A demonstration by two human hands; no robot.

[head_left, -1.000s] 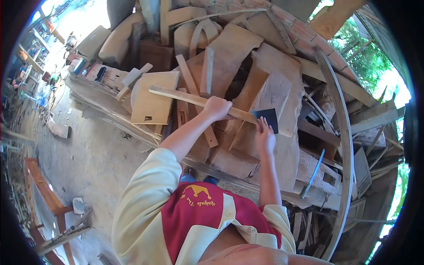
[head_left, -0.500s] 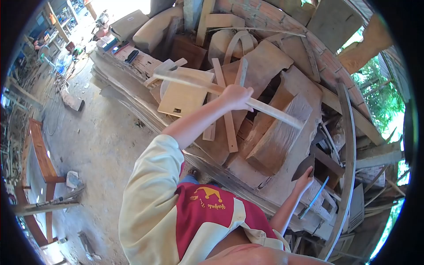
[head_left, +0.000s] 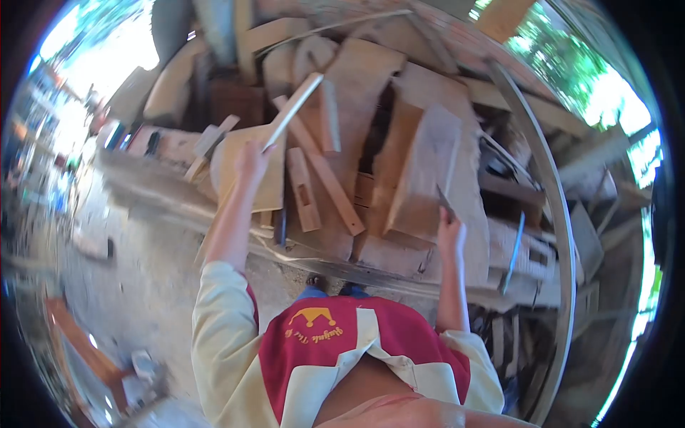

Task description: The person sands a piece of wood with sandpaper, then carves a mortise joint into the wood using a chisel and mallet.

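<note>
On the left, my left hand is closed around a pale wooden strip, which slants up and to the right. That hand is over a square light wooden panel. My right hand pinches a thin, dark, flat piece, possibly sandpaper, seen nearly edge-on. It is over the lower right side of a large angled wooden block. Between my hands lie a long wooden bar with a hole near its end and a shorter slotted piece.
A thick slab bench carries the wood. A blue strip-like tool lies to the right, beside a long curved beam. Stacked boards lean against a brick wall at the back. An orange-brown wooden frame stands lower left.
My left hand has moved left with the wooden strip, which now points up and right. My right hand has risen leftward with the dark piece to the angled block. The head view has turned.
</note>
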